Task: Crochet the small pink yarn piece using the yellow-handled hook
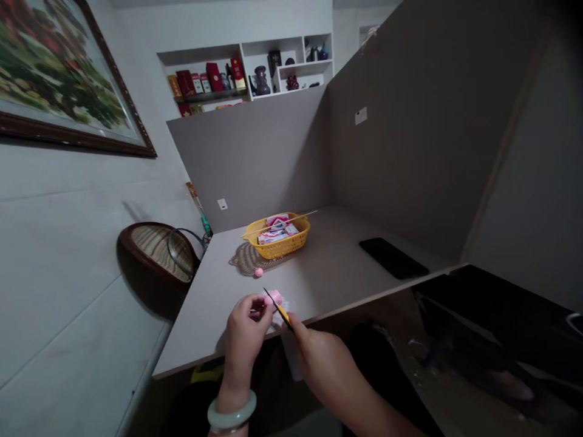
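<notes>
Left hand pinching pink packet, right hand just beside, gripping yellow-handled cutter; grey desk, yellow basket, framed painting.

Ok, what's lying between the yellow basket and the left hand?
A small pink ball lies on the table there, as the head view shows.
</notes>
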Demonstrator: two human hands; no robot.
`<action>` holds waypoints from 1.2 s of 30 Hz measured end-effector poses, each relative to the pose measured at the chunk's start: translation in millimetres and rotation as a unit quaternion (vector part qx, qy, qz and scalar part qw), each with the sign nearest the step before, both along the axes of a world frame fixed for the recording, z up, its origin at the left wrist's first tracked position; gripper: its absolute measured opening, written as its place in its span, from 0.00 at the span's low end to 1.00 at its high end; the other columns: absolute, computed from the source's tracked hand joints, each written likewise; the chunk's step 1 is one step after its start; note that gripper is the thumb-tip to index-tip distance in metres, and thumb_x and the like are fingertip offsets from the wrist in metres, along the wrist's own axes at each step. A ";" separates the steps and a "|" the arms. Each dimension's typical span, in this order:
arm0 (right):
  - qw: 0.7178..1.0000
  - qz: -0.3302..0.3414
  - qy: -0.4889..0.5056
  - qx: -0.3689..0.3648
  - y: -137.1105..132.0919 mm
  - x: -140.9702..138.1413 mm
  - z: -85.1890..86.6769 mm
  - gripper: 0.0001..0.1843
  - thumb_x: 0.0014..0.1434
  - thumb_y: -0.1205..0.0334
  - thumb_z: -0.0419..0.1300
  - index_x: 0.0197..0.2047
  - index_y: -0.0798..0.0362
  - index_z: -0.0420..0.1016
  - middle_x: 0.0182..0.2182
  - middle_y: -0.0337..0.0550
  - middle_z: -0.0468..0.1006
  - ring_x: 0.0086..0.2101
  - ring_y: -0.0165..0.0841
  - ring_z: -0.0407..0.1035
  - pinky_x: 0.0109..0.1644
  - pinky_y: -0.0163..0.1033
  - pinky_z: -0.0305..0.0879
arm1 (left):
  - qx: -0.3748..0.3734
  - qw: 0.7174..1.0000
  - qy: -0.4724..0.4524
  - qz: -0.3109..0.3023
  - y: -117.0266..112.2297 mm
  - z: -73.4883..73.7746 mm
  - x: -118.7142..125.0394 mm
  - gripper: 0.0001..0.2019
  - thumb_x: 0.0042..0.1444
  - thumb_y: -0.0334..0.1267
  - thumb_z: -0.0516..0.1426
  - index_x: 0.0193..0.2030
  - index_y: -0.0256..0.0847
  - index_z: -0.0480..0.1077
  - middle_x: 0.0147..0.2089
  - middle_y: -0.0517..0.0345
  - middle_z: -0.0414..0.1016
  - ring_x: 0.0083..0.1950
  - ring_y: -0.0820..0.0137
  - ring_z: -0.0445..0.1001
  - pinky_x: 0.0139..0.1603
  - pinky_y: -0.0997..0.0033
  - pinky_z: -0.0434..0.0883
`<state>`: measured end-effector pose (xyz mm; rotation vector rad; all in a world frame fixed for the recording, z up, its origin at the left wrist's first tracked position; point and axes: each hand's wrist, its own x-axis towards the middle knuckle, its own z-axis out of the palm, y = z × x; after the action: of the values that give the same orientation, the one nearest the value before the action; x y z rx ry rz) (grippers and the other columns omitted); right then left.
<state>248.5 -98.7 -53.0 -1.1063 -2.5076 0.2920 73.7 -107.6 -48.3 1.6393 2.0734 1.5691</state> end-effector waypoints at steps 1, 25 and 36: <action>1.000 0.000 0.002 -0.001 0.2 -1.9 3.5 0.31 0.60 0.74 0.48 0.66 0.55 0.63 0.33 0.45 0.84 0.31 0.37 0.79 0.26 0.35 0.59 | 0.000 1.000 -0.002 0.002 0.0 0.1 -0.4 0.13 0.55 0.49 0.61 0.37 0.40 0.75 0.36 0.52 0.80 0.34 0.65 0.79 0.36 0.68 0.77; 0.999 0.004 0.010 -0.032 -9.6 21.6 3.6 0.28 0.66 0.71 0.45 0.68 0.53 0.62 0.38 0.46 0.84 0.36 0.40 0.79 0.32 0.37 0.62 | -0.027 0.999 -0.046 -0.013 1.5 2.3 -3.1 0.17 0.53 0.51 0.61 0.37 0.37 0.76 0.36 0.50 0.80 0.36 0.65 0.79 0.37 0.67 0.76; 1.000 -0.002 0.006 -0.013 -0.3 6.6 3.6 0.30 0.62 0.73 0.47 0.67 0.53 0.62 0.35 0.46 0.83 0.32 0.37 0.78 0.27 0.35 0.58 | -0.031 0.997 -0.063 -0.017 3.0 1.2 -2.1 0.16 0.52 0.49 0.62 0.38 0.38 0.76 0.37 0.49 0.80 0.36 0.64 0.80 0.38 0.67 0.77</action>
<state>255.1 -99.0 -49.4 -1.1145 -2.4974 0.3297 71.7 -104.6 -47.1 1.5077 1.9991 1.5390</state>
